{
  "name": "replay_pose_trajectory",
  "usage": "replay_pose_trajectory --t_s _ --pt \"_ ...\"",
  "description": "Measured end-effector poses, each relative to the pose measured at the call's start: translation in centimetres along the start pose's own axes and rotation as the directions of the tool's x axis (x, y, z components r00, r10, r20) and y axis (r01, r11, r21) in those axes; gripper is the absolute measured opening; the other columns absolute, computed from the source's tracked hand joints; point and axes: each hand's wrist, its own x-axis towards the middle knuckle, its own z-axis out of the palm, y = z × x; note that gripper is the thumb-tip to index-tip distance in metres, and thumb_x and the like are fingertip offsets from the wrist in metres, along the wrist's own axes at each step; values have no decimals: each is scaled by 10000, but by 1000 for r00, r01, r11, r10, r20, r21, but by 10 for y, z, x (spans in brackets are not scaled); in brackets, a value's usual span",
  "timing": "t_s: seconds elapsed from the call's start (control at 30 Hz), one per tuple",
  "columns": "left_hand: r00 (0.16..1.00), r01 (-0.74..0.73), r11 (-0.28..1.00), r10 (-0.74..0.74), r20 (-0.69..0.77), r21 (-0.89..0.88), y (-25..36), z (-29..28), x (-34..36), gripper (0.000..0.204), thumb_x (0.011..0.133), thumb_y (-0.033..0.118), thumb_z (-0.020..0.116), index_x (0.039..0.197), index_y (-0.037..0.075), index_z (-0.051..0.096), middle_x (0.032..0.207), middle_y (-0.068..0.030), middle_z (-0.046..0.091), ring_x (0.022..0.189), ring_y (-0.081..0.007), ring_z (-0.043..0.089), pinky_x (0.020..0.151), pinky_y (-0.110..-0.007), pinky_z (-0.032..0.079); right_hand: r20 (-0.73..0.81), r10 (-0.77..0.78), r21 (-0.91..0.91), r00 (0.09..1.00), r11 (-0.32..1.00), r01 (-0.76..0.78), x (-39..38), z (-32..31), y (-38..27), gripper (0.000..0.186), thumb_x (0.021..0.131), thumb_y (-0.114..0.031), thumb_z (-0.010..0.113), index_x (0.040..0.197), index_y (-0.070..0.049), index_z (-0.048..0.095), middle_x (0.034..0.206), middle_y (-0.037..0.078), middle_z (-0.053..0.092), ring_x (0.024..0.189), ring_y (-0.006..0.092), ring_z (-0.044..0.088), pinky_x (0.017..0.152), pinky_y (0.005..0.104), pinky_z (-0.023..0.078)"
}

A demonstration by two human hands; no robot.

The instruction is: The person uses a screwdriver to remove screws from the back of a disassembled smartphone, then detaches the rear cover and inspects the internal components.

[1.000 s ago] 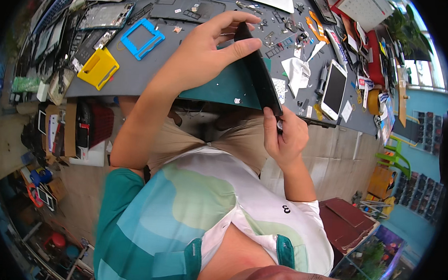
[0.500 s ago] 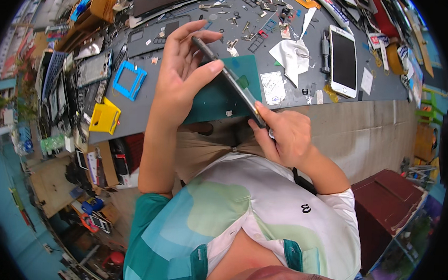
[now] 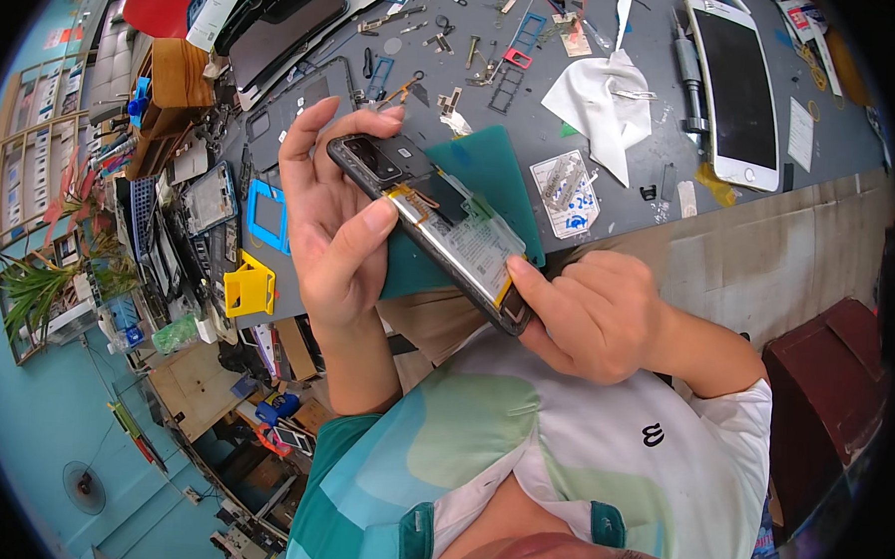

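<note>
Both hands, left hand (image 3: 332,215) and right hand (image 3: 588,316), fingers curled, gripping opened phone (image 3: 440,227) above teal mat (image 3: 493,162).

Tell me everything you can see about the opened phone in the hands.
The opened phone is a dark-framed handset with its back cover off, showing a black camera block at the upper end, a pale battery and orange flex strips. It is held tilted above a teal mat. The left hand wraps its upper half; the right hand pinches its lower end.
</note>
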Motion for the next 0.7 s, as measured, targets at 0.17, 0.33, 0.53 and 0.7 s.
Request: replay_pose_trajectory --t_s 0.17,0.33,0.53,0.7 --pt "1000 6 1000 -6 -16 3 1 1 0 907 859 68 765 1634 17 296 1430 -260 563 1474 -391 486 1246 -495 371 21 6 63 1000 998 -7 -1 -2 1 505 786 -38 796 1216 197 678 688 49 571 505 158 500 459 321 378" --pt "1000 4 1000 -4 -18 16 0 -1 0 924 843 75 769 1637 26 299 1423 -257 567 1467 -390 489 1246 -487 367 -7 6 30 1000 1000 -6 -1 2 2 491 794 -144 804 1165 168 725 669 0 482 537 131 477 470 313 352" --pt "998 -11 990 19 -53 142 -1 4 1 938 841 216 757 1630 -11 303 1397 -293 557 1462 -455 474 1258 -536 341 -15 14 49 1000 999 -13 -1 4 3 504 767 -145 808 1159 161 728 659 -5 474 528 128 469 461 313 341" --pt "998 0 991 8 -63 136 0 6 0 946 840 218 754 1635 -10 294 1393 -294 560 1464 -455 472 1265 -542 326 -9 16 52 1000 998 -16 0 3 3 513 761 -150 810 1163 159 727 658 -5 472 528 126 470 462 311 343"
